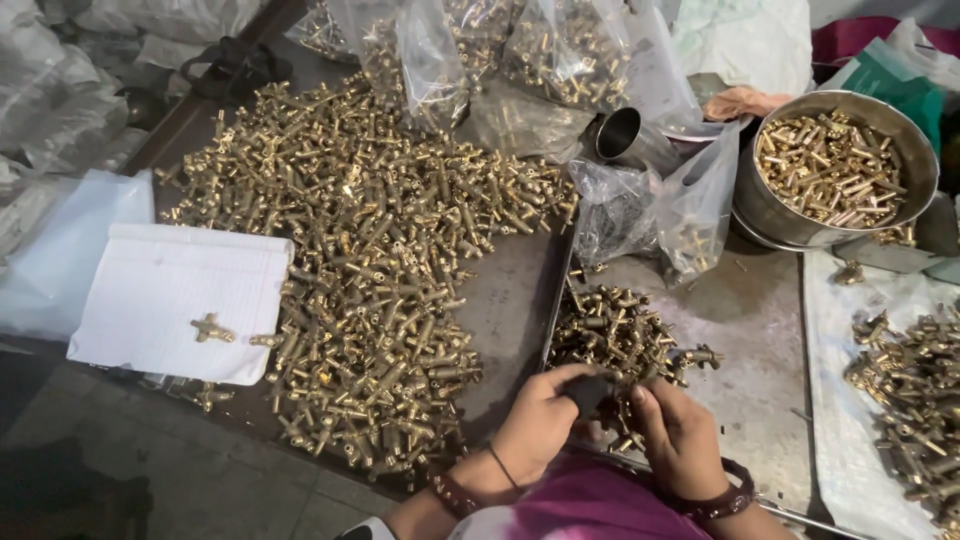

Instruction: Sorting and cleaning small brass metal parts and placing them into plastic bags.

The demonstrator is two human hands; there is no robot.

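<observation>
My left hand [538, 420] and my right hand [678, 435] meet at the bottom centre, close above my lap. Between them they grip a small dark object [590, 392], and brass parts show under the fingers. Just beyond my fingers lies a small heap of brass fittings [612, 330]. A much larger heap of brass fittings [370, 250] covers the dark metal sheet [505, 310] to the left.
A lined white paper [150, 300] at left carries one brass fitting [211, 329]. A steel bowl [790, 225] of brass parts stands top right, beside a steel cup [625, 135] and clear plastic bags [660, 210]. More fittings [915, 390] lie on white sheeting at right.
</observation>
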